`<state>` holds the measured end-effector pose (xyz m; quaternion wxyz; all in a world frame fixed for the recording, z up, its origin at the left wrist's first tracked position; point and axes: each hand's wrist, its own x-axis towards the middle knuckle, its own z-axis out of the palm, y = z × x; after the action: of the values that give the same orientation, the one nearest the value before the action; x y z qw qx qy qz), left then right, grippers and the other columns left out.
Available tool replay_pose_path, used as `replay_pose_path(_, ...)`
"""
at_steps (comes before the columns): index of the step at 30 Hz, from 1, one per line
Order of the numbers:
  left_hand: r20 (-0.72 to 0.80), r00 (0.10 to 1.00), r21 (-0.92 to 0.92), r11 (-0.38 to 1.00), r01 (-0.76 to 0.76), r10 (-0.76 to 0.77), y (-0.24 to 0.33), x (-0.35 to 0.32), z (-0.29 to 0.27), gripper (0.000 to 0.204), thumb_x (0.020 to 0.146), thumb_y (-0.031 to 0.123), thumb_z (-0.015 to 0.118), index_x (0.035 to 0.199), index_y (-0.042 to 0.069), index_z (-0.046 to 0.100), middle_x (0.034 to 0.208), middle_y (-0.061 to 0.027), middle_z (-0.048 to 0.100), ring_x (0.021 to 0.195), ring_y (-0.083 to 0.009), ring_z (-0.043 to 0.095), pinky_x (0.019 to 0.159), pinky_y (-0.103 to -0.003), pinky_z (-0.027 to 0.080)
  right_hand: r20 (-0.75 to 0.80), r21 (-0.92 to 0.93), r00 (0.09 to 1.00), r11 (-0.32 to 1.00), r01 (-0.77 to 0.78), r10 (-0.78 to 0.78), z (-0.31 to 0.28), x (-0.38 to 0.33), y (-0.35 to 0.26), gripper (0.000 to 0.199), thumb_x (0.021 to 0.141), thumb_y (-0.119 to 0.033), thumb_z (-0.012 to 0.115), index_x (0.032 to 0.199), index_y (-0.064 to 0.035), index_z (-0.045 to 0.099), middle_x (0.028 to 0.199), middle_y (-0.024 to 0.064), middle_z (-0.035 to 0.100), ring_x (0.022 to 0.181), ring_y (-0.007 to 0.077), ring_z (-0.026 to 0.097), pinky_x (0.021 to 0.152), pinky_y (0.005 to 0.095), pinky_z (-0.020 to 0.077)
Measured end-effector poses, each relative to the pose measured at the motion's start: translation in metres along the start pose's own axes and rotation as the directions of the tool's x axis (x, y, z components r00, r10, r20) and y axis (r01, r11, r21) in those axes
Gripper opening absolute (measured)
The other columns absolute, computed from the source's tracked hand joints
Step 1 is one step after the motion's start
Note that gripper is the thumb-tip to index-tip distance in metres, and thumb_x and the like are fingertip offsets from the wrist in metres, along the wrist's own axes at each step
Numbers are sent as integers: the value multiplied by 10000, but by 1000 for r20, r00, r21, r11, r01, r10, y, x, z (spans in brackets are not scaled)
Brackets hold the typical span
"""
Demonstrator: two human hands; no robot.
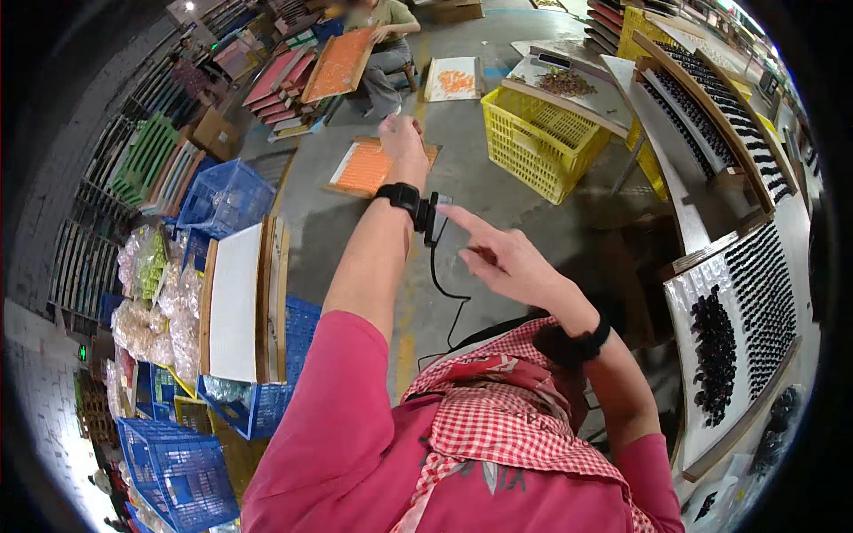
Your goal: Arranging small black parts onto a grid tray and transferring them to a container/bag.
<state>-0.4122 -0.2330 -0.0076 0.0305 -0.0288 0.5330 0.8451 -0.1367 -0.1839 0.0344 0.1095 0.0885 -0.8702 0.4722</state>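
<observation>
There is one view only, from a fisheye camera on the person's head. It looks steeply down and forward, very near the pink sleeves (pixel 355 417), and reaches the grey floor (pixel 498 191); the dark rim perhaps hides more.

Even, fairly bright indoor lighting, soft shadows on grey floor (pixel 498 191), strong fisheye bending toward black rim, raised left hand (pixel 402 142) slightly motion-blurred, distant background soft

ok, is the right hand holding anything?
No. The right hand is empty, index finger reaching toward the small black device strapped at the left wrist, with nothing between its fingers.
</observation>
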Motion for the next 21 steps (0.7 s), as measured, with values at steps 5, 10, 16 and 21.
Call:
replay_pose_path(5,-194,966,281,953,-112,171,31,45,-77,154,775,62,578,910,34,509,648,-77,566,494,-165,532,434,-304,388,61,62,988,989,136,-139,59,41,-15,553,828,-45,511,1350,-203,422,610,143,523,509,304,481,528,354,420)
replay_pose_path(10,396,699,915,-195,-353,596,25,58,-165,148,758,57,558,611,44,574,550,-88,564,490,-158,553,430,-307,396,103,11,971,977,214,-214,77,59,-26,521,826,-58,524,1325,-190,450,663,141,559,541,295,537,536,362,432)
replay_pose_path(16,-320,947,27,1000,1,7,0,33,-130,135,805,108,458,857,26,551,760,-101,601,563,-192,557,476,-343,451,230,60,957,984,165,-175,81,63,11,384,836,-100,526,1213,-161,565,694,154,601,568,313,579,560,379,463)
replay_pose_path(21,-227,966,45,990,135,-121,-1,43,-148,92,836,124,526,896,55,536,659,-48,551,530,-146,521,423,-266,362,105,351,994,936,-37,0,64,67,4,305,856,-60,519,1151,-63,595,582,23,537,509,85,508,508,258,435)
